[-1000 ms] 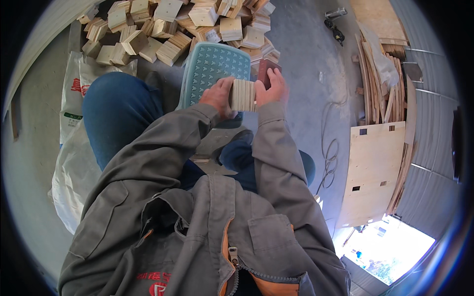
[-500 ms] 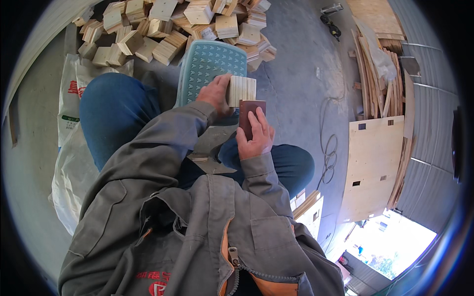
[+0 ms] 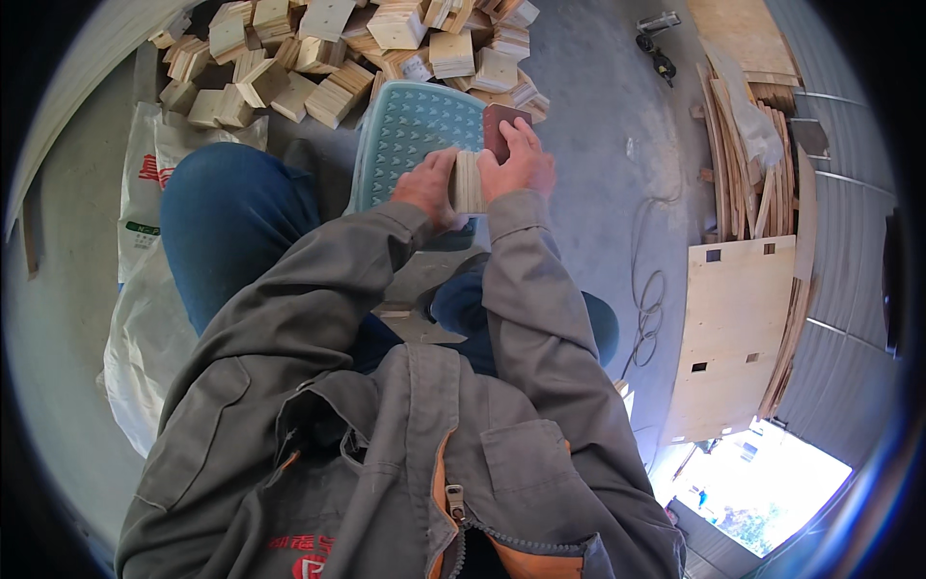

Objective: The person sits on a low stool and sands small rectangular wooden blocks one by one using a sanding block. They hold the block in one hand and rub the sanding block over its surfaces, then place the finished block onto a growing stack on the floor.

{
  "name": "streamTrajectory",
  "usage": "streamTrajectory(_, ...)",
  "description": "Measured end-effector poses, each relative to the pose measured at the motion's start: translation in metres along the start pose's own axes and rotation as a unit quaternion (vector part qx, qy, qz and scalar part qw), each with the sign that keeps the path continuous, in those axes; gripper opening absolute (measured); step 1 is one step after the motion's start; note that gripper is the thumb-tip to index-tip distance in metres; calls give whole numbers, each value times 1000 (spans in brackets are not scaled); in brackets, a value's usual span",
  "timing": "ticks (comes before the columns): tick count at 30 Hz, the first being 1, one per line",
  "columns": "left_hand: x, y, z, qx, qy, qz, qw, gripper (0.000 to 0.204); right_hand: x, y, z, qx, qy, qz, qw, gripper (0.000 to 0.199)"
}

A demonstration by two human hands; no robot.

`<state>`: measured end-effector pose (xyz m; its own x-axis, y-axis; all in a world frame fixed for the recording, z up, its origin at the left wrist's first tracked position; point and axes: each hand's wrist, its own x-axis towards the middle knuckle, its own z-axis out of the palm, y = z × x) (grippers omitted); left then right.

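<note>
Over the teal plastic stool (image 3: 410,135), both hands meet w/ a small wood block between them. Left hand (image 3: 427,185) is closed around the pale plywood block (image 3: 470,181), gripping it from the left side, layered edge facing up toward the camera. Right hand (image 3: 521,164) lies flat on a dark reddish-brown sanding block (image 3: 500,130), fingers spread over its top, pressing it against the right face of the plywood block; so that hand is holding the sanding block, not wide open. Sanding block's far corner sticks out past the fingertips, just over the stool's right edge.

Beyond the stool, a pile of similar plywood blocks (image 3: 338,48) is heaped on the concrete floor (image 3: 598,116), some touching the stool's far rim. Person sits low, blue-trousered knee (image 3: 227,217) to the left of the stool, grey work jacket (image 3: 405,425) w/ orange lining filling the lower frame. White woven sacks (image 3: 145,309) lie on the floor at left, beside the knee. At right, well apart from the hands: a plywood panel w/ square cutouts (image 3: 738,338), a stack of thin curved wood strips (image 3: 748,164) behind it, and a black cable (image 3: 651,289) looping across the floor btw the panel and the person's leg.
</note>
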<state>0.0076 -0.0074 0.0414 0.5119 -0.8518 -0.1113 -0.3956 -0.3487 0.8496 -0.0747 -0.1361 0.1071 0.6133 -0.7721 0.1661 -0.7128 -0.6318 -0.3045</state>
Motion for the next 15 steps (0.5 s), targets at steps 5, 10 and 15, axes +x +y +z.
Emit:
streamTrajectory(5, -2, -1, -1, 14, 0, 7, 1000, 99, -38, 12, 4, 30, 41, -70, 996, 53)
streamTrajectory(10, 6, -11, 11, 0, 5, -2, 1000, 94, -113, 6, -19, 45, 21, -108, 993, 56)
streamTrajectory(15, 3, -10, 7, 2, 9, 13, 1000, 92, -149, 10, -32, 55, 6, -133, 990, 56)
